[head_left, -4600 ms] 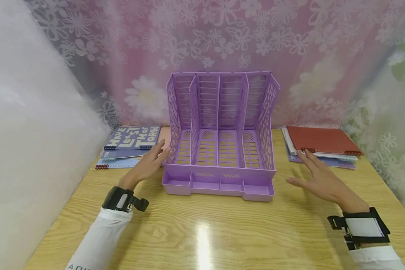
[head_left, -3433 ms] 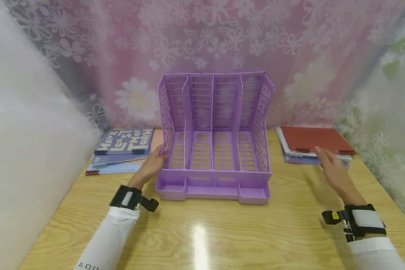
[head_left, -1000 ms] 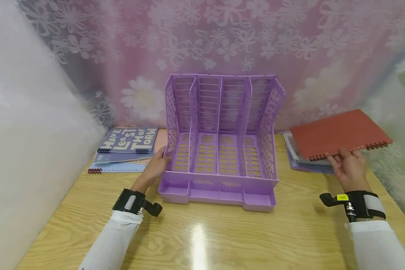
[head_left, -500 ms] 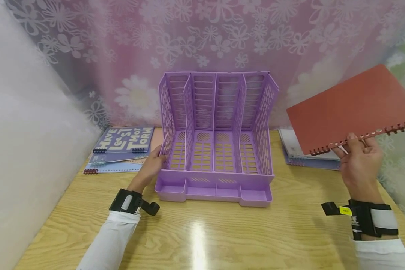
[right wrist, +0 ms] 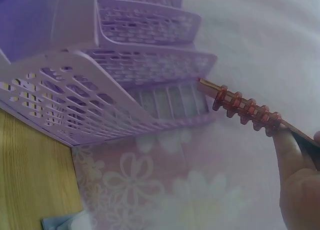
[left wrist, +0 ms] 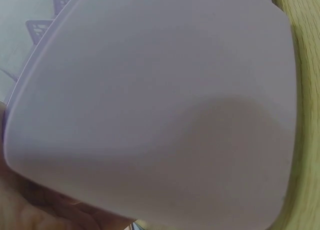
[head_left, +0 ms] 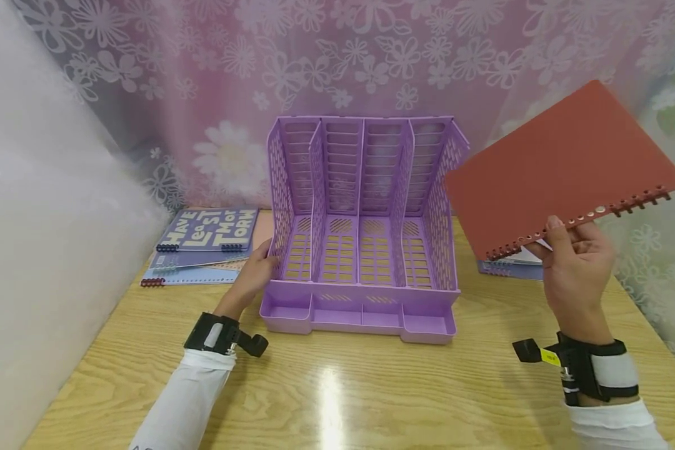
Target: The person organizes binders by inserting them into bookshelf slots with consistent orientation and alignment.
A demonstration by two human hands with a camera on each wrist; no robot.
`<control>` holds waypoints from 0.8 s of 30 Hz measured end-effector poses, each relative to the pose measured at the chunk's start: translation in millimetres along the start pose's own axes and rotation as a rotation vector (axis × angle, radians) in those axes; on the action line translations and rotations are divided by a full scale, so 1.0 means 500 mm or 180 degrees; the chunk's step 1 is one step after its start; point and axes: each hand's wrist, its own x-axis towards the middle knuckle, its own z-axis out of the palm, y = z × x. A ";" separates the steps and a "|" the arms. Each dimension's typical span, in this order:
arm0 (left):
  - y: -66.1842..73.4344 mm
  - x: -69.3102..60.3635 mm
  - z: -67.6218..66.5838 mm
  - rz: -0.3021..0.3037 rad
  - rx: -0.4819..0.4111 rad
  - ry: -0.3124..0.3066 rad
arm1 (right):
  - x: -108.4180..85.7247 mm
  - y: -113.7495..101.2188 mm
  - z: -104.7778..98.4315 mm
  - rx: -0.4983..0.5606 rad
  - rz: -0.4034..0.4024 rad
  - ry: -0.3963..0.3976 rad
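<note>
My right hand point(head_left: 576, 272) pinches a red spiral notebook point(head_left: 562, 169) by its bound edge, thumb on the cover, and holds it tilted in the air right of the purple file organizer point(head_left: 360, 290). In the right wrist view the notebook's red coils point(right wrist: 247, 109) show near the organizer's perforated side. My left hand point(head_left: 253, 278) grips the organizer's left side wall, some fingers hidden behind it. Seen from the left wrist, the smooth front tray point(left wrist: 165, 99) fills most of the view. The organizer stands upright; its tall slots and small front compartments hold nothing.
A stack of notebooks, topped by a blue lettered notebook point(head_left: 210, 228), lies left of the organizer. More notebooks point(head_left: 509, 269) lie on the right, partly hidden below the red one. A floral curtain point(head_left: 360, 56) hangs behind the wooden table point(head_left: 292, 387).
My right hand has taken the red notebook off the right stack, raised it and brought it left toward the organizer. My left hand moved onto the organizer's left wall and stays there.
</note>
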 end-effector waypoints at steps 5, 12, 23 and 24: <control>0.001 0.000 0.000 0.0011 0.0010 0.0020 | 0.001 0.038 0.033 -0.0988 -0.0050 -0.0102; 0.008 -0.007 0.001 -0.0037 -0.0083 -0.0006 | 0.005 0.088 0.094 -0.2573 -0.0116 -0.0470; 0.002 -0.004 0.003 -0.0019 -0.0258 -0.0027 | 0.009 0.147 0.138 -0.3203 0.0374 -0.1214; 0.002 -0.003 0.003 -0.0021 -0.0261 -0.0027 | 0.012 0.151 0.137 -0.3162 0.0486 -0.1286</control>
